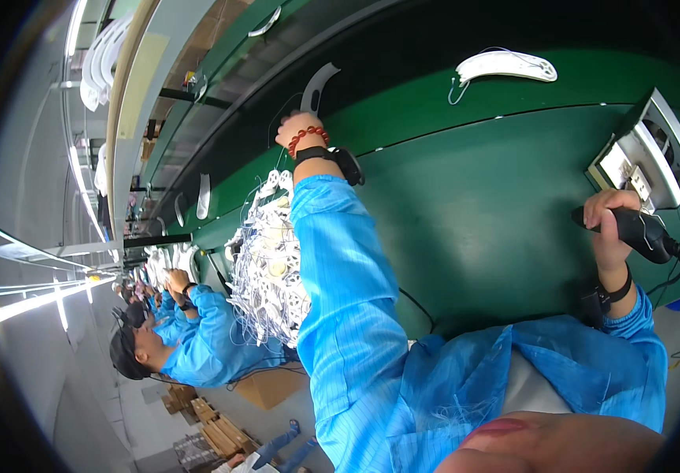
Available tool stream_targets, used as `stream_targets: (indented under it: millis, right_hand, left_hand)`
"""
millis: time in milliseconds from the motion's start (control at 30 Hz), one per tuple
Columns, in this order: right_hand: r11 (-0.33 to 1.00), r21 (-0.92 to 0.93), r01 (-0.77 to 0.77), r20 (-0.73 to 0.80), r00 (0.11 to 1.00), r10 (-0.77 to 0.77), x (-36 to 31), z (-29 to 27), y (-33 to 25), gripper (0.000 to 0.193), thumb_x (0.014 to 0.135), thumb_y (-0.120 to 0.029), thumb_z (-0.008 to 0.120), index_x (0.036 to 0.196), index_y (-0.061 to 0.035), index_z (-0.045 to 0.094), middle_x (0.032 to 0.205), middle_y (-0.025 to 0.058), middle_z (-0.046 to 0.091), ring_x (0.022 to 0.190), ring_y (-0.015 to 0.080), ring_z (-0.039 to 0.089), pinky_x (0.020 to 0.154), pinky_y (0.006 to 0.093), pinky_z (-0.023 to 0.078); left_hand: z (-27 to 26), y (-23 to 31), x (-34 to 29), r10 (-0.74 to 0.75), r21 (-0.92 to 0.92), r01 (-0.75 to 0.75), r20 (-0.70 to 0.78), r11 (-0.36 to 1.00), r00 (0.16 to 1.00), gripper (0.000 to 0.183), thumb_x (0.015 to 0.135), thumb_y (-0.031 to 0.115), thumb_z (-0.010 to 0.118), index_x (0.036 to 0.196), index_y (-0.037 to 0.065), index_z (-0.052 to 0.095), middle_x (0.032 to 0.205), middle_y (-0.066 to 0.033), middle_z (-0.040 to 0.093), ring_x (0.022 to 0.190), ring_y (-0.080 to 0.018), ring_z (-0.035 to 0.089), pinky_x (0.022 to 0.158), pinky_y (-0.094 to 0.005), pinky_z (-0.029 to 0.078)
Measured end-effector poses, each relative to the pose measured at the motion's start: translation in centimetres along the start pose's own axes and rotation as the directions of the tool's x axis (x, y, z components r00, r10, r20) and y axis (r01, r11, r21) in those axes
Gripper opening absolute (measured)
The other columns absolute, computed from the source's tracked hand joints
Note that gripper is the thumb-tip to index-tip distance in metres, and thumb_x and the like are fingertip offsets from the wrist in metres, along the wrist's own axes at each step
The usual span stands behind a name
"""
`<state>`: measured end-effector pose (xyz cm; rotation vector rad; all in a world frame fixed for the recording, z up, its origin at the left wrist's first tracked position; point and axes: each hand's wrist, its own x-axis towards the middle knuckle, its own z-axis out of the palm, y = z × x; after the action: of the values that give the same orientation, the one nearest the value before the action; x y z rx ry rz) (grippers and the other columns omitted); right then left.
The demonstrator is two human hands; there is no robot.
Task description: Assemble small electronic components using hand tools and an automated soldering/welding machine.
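Observation:
My left hand point(299, 131) reaches far out over the dark conveyor strip, its fingers curled. Just beyond it, a white curved plastic part point(321, 85) with a thin wire meets the knuckles; whether the fingers grip it or something else is hidden. Under that forearm lies a heap of white plastic parts point(273, 268) tangled with thin wires. Over at the right, my right hand point(613, 221) is closed round a black corded hand tool point(646, 234). Close above this hand stands a white and grey device point(663, 150) with a small pale block point(638, 183) at its front.
A green worktop point(482, 213) spans the middle. Another white curved part point(507, 66) with wire rests on the far strip, and one more point(204, 196) lies farther left. A co-worker point(206, 335) in blue sits left, beyond the heap. A black cable point(417, 303) crosses the near edge.

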<state>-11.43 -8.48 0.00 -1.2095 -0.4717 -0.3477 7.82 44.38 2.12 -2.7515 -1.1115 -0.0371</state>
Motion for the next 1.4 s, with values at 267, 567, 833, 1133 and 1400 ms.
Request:
stream_targets:
  millis: [267,567,833,1133,1400]
  right_hand:
    - [0.995,-0.098,0.006,0.012,1.0,-0.005,0.1,0.6,0.1,0.019,0.093,0.001,0.058,0.106,-0.004,0.045,0.074,0.0091,0.054,0.062,0.0169,0.054,0.061,0.0316,0.049]
    - [0.904,-0.428,-0.003,0.08,0.996,0.041,-0.6,-0.1,-1.0,0.023,0.083,0.0,0.073,0.099,-0.0078,0.058,0.086,0.0037,0.063,0.073,0.0128,0.06,0.066,0.0287,0.049]
    - [0.985,-0.15,-0.087,-0.132,0.989,0.067,-0.6,0.0,-2.3,0.017,0.091,-0.006,0.064,0.096,-0.003,0.048,0.073,0.0089,0.061,0.057,0.0169,0.058,0.056,0.0303,0.049]
    - [0.958,0.007,0.285,-0.103,0.954,-0.283,2.7,-4.8,-8.3,0.017,0.105,-0.026,0.045,0.107,-0.0084,0.047,0.069,0.0034,0.051,0.057,0.0143,0.048,0.059,0.0319,0.043]
    - [0.953,-0.295,0.069,-0.174,0.977,-0.125,4.7,-0.7,-7.1,0.008,0.093,-0.004,0.062,0.094,-0.0008,0.054,0.066,0.0069,0.061,0.059,0.014,0.061,0.057,0.0276,0.049]
  left_hand:
    - [3.4,-4.0,2.7,0.203,-0.205,-0.192,0.032,0.96,0.979,0.048,0.088,0.04,0.071,0.12,0.004,0.07,0.119,-0.0226,0.069,0.113,-0.0389,0.066,0.096,-0.0467,0.053]
    - [-0.4,-0.1,-1.8,0.269,-0.185,-0.29,-0.132,0.939,0.954,0.039,0.089,0.031,0.066,0.111,-0.001,0.065,0.11,-0.0283,0.07,0.105,-0.0444,0.068,0.09,-0.0525,0.055]
    - [-1.5,-1.4,-4.0,0.474,0.241,-0.448,-0.699,0.861,0.536,0.032,0.095,0.035,0.062,0.1,0.004,0.055,0.095,-0.0159,0.06,0.085,-0.039,0.065,0.063,-0.051,0.056]
    - [-8.5,0.7,-19.6,0.418,-0.204,-0.812,-0.774,0.547,0.476,0.029,0.089,0.006,0.071,0.11,-0.001,0.053,0.114,-0.016,0.061,0.097,-0.0333,0.063,0.084,-0.043,0.051]
    - [-7.1,-0.7,-30.0,0.794,-0.251,-0.926,-0.48,0.282,0.373,0.06,0.064,-0.01,0.08,0.117,0.003,0.053,0.114,-0.0187,0.06,0.099,-0.0381,0.06,0.085,-0.0458,0.047]
